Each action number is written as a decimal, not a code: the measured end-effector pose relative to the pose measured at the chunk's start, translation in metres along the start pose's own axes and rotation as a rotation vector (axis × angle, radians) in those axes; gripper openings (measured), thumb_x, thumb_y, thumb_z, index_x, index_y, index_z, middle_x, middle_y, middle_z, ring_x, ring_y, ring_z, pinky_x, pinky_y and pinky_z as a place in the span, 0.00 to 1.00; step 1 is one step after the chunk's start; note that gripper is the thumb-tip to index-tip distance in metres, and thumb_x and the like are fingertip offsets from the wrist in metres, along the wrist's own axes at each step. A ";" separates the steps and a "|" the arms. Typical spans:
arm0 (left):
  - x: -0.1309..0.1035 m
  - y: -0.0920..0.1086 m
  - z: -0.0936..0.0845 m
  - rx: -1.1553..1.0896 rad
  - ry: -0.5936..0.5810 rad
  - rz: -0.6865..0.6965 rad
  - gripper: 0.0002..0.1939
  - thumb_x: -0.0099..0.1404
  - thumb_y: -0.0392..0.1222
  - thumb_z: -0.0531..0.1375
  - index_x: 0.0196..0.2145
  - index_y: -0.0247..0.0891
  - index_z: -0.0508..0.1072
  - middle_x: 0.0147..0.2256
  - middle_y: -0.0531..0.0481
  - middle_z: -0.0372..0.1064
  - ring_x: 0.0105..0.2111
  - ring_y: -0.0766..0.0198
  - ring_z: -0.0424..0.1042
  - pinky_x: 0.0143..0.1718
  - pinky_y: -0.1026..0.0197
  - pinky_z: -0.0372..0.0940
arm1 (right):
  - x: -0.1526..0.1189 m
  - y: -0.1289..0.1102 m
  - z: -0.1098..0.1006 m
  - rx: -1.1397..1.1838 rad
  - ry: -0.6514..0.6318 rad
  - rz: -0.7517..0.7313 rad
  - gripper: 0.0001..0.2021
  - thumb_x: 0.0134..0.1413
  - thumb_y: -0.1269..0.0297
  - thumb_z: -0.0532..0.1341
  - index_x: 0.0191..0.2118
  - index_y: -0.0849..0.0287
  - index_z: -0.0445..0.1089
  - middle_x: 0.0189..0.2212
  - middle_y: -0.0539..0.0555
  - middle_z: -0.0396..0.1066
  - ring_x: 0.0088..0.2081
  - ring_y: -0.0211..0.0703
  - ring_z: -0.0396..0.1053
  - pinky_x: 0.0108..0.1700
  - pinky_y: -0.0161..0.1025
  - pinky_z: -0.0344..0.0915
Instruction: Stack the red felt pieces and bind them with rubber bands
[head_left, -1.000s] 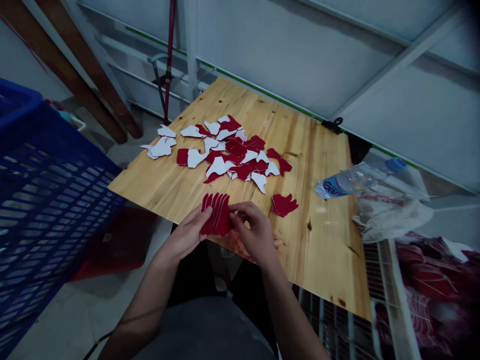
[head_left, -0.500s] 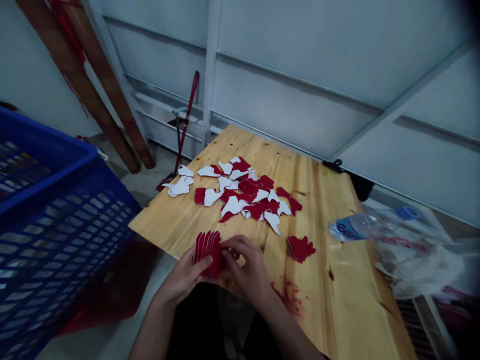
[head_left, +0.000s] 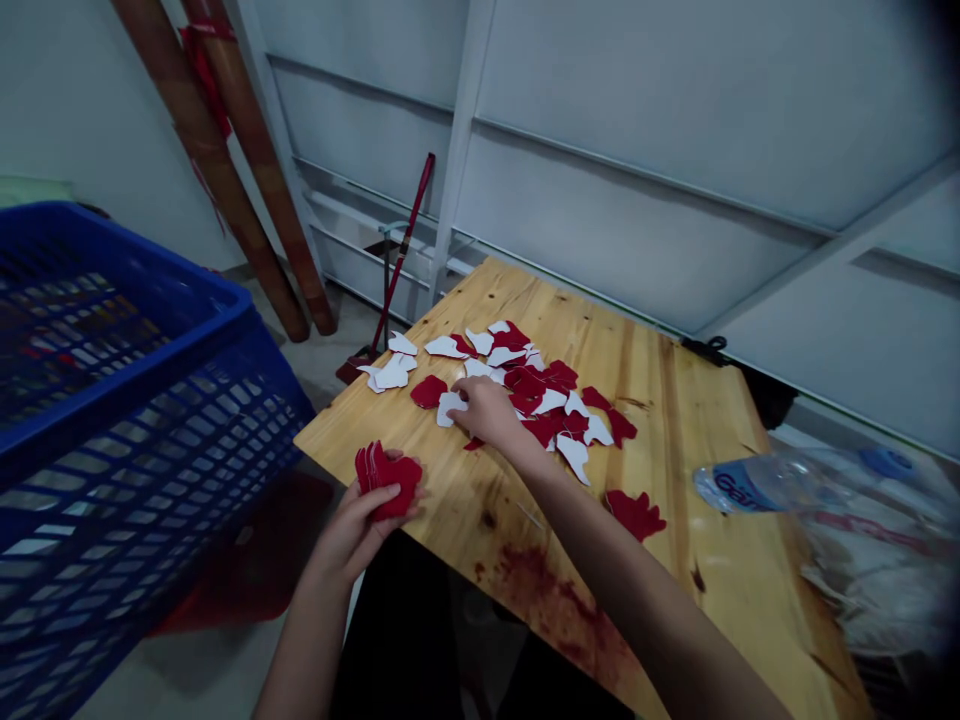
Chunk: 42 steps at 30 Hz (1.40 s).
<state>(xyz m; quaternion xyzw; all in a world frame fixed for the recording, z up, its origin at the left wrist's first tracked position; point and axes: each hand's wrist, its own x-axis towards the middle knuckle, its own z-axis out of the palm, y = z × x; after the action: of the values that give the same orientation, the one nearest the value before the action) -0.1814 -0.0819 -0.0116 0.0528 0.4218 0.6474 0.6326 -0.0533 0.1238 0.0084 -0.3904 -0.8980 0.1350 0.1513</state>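
A fanned stack of red cut pieces is held in my left hand, thumb on top, near the table's front left edge. My right hand reaches over the left part of the scattered pile, its fingertips pinching a small white piece. Just left of that piece lies a red piece. Many red and white cut pieces overlap across the middle of the wooden table. A few white pieces lie near the left edge. Apart from the pile, on the right, rests a red piece with a fingered edge.
At the left stands a blue plastic basket. A plastic bottle lies at the table's right, beside a plastic bag. Red stains mark the front of the table. A red-handled tool leans behind it.
My right hand has left the stack and moved forward to the pile, onto a white piece. My left hand still holds the red stack, now tilted and lower. The view has shifted left.
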 end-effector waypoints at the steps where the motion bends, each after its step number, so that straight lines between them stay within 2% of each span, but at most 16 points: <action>1: 0.001 0.000 -0.002 -0.033 0.002 -0.007 0.25 0.53 0.28 0.64 0.49 0.38 0.70 0.42 0.45 0.77 0.33 0.61 0.78 0.29 0.67 0.73 | -0.004 0.002 -0.003 0.029 0.012 0.001 0.08 0.45 0.72 0.67 0.35 0.60 0.73 0.33 0.56 0.72 0.37 0.46 0.67 0.40 0.40 0.62; 3: 0.004 0.000 -0.005 -0.096 0.005 -0.025 0.25 0.53 0.27 0.62 0.50 0.38 0.70 0.43 0.44 0.77 0.31 0.63 0.78 0.26 0.68 0.72 | -0.016 0.006 -0.012 0.124 0.042 0.010 0.03 0.46 0.70 0.66 0.28 0.59 0.71 0.29 0.52 0.69 0.32 0.41 0.65 0.35 0.36 0.60; 4: 0.006 0.000 -0.006 -0.122 0.007 -0.036 0.25 0.54 0.27 0.61 0.50 0.38 0.70 0.44 0.44 0.77 0.31 0.64 0.78 0.26 0.69 0.72 | -0.024 0.008 -0.017 0.197 0.039 0.024 0.04 0.47 0.69 0.66 0.27 0.59 0.71 0.26 0.50 0.68 0.30 0.39 0.64 0.32 0.35 0.58; 6: 0.009 0.001 -0.007 -0.159 0.002 -0.062 0.24 0.55 0.27 0.60 0.50 0.38 0.70 0.45 0.44 0.76 0.31 0.64 0.78 0.26 0.69 0.72 | -0.039 0.011 -0.030 0.370 -0.021 0.054 0.04 0.49 0.65 0.65 0.28 0.58 0.71 0.21 0.47 0.66 0.24 0.37 0.62 0.28 0.34 0.56; 9: 0.011 0.001 -0.006 -0.181 -0.016 -0.098 0.24 0.57 0.28 0.60 0.52 0.37 0.69 0.45 0.43 0.77 0.30 0.65 0.78 0.25 0.69 0.71 | -0.065 0.006 -0.049 0.569 -0.085 0.011 0.04 0.52 0.65 0.62 0.33 0.58 0.72 0.25 0.49 0.72 0.25 0.38 0.67 0.29 0.35 0.62; 11: 0.012 0.000 -0.002 -0.159 -0.025 -0.122 0.24 0.58 0.28 0.60 0.53 0.38 0.69 0.44 0.43 0.77 0.30 0.64 0.78 0.25 0.69 0.71 | -0.082 -0.004 -0.058 0.620 -0.064 -0.066 0.04 0.52 0.67 0.61 0.33 0.57 0.73 0.30 0.51 0.75 0.30 0.40 0.71 0.33 0.37 0.66; 14: 0.012 -0.003 0.006 -0.092 -0.041 -0.149 0.25 0.58 0.29 0.61 0.54 0.37 0.69 0.43 0.42 0.78 0.31 0.62 0.79 0.26 0.67 0.72 | -0.101 -0.021 -0.063 0.697 -0.024 -0.084 0.03 0.53 0.66 0.61 0.32 0.56 0.73 0.28 0.52 0.74 0.29 0.40 0.70 0.33 0.37 0.67; 17: 0.010 -0.007 0.013 -0.030 -0.074 -0.154 0.24 0.57 0.30 0.62 0.53 0.36 0.70 0.42 0.43 0.78 0.33 0.60 0.79 0.27 0.66 0.72 | -0.108 -0.032 -0.059 0.768 -0.008 -0.009 0.05 0.52 0.62 0.65 0.30 0.56 0.70 0.27 0.51 0.72 0.27 0.38 0.69 0.30 0.36 0.68; 22: 0.005 -0.011 0.019 0.046 -0.176 -0.131 0.24 0.55 0.32 0.66 0.51 0.37 0.72 0.38 0.44 0.79 0.33 0.57 0.79 0.29 0.62 0.73 | -0.103 -0.030 -0.055 0.842 0.039 0.186 0.13 0.47 0.60 0.68 0.39 0.57 0.71 0.29 0.51 0.74 0.27 0.38 0.70 0.29 0.35 0.66; 25: 0.004 -0.011 0.022 0.089 -0.128 -0.102 0.20 0.55 0.33 0.68 0.46 0.38 0.74 0.41 0.46 0.78 0.35 0.58 0.78 0.31 0.60 0.75 | -0.103 -0.029 -0.055 0.872 -0.004 0.241 0.12 0.47 0.59 0.68 0.38 0.58 0.74 0.29 0.52 0.75 0.27 0.38 0.70 0.28 0.35 0.65; 28: 0.002 -0.012 0.024 0.137 -0.045 -0.055 0.21 0.53 0.33 0.70 0.45 0.39 0.74 0.46 0.46 0.75 0.39 0.57 0.78 0.32 0.60 0.75 | -0.108 -0.031 -0.048 0.864 -0.029 0.193 0.09 0.47 0.61 0.68 0.36 0.57 0.76 0.29 0.52 0.76 0.27 0.38 0.69 0.28 0.35 0.65; 33: -0.003 -0.016 0.018 0.198 -0.062 -0.073 0.26 0.51 0.35 0.72 0.48 0.38 0.73 0.45 0.43 0.76 0.44 0.52 0.76 0.34 0.58 0.76 | -0.115 -0.036 -0.023 0.830 -0.040 0.130 0.05 0.50 0.64 0.66 0.35 0.56 0.77 0.27 0.50 0.74 0.26 0.36 0.67 0.26 0.33 0.64; 36: -0.007 -0.017 0.013 0.211 -0.030 -0.078 0.28 0.51 0.35 0.72 0.50 0.37 0.72 0.45 0.42 0.77 0.43 0.51 0.77 0.34 0.57 0.76 | -0.115 -0.040 -0.009 0.814 -0.028 0.129 0.05 0.52 0.65 0.66 0.36 0.56 0.77 0.25 0.49 0.71 0.25 0.35 0.65 0.27 0.32 0.64; 42: -0.012 -0.014 0.003 0.217 -0.008 -0.099 0.28 0.53 0.38 0.71 0.51 0.36 0.71 0.42 0.41 0.78 0.39 0.52 0.79 0.34 0.57 0.76 | -0.116 -0.047 0.016 0.859 0.021 0.043 0.06 0.52 0.63 0.67 0.37 0.55 0.77 0.37 0.54 0.69 0.26 0.33 0.66 0.28 0.33 0.66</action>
<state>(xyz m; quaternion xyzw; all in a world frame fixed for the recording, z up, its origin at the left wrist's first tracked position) -0.1663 -0.0927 -0.0126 0.1025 0.4891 0.5656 0.6560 -0.0148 0.0047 -0.0082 -0.3119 -0.7502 0.4961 0.3063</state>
